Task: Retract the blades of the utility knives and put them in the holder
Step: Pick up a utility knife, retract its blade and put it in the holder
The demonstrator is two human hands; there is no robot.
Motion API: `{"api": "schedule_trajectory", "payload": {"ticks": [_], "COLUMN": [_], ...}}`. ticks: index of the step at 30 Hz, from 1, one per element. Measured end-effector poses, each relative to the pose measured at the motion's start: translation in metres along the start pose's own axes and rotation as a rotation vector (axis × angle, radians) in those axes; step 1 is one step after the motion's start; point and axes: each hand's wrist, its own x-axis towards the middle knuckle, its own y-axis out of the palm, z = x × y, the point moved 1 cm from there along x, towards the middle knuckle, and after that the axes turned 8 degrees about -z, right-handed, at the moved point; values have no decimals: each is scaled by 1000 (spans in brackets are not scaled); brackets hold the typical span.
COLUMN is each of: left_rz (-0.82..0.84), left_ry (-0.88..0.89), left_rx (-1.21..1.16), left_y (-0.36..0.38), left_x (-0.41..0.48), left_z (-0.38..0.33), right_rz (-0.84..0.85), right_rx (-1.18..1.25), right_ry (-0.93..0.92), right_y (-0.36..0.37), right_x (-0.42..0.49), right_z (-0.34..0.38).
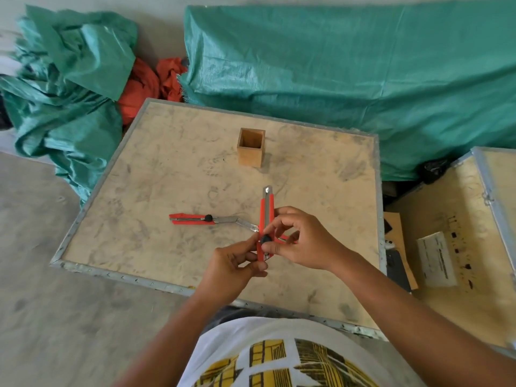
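I hold a red utility knife [265,210] upright over the wooden board [156,191], a short piece of blade showing at its far tip. My left hand [237,268] grips its near end. My right hand [301,241] pinches it at the black slider knob. A second red knife [192,218] lies flat to the left with a long blade out toward my hands. Under my right hand a third red knife [284,238] is mostly hidden; its blade points left. The square wooden holder [251,148] stands farther back with nothing visible inside.
The board has a metal rim [83,216]. Green tarpaulin [335,65] lies behind and to the left, with orange cloth [145,85] between. An open wooden crate [458,247] with a paper label sits to the right. Concrete floor is at the left.
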Motion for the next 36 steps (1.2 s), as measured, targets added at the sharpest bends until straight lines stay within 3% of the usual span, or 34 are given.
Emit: {"api": "schedule_trajectory", "payload": {"ticks": [3, 8, 13, 19, 25, 36], "left_rz": [-1, 45, 99, 145, 195, 87], "left_ry": [4, 9, 34, 51, 88, 212], "left_rx": [8, 48, 66, 116, 228, 413], "left_y": [-6, -26, -47, -61, -68, -51], "left_x": [5, 18, 38, 68, 115, 263], "left_z": [-3, -12, -25, -32, -40, -66], "right_rz": [28, -132, -149, -341, -424, -592], "right_rx": [45, 9, 83, 59, 145, -33], "right_ry": [6, -16, 3, 13, 181, 50], "right_y": [-1, 14, 28, 40, 32, -11], "right_x": [3, 14, 28, 49, 85, 225], "right_z": [5, 15, 23, 26, 20, -6]}}
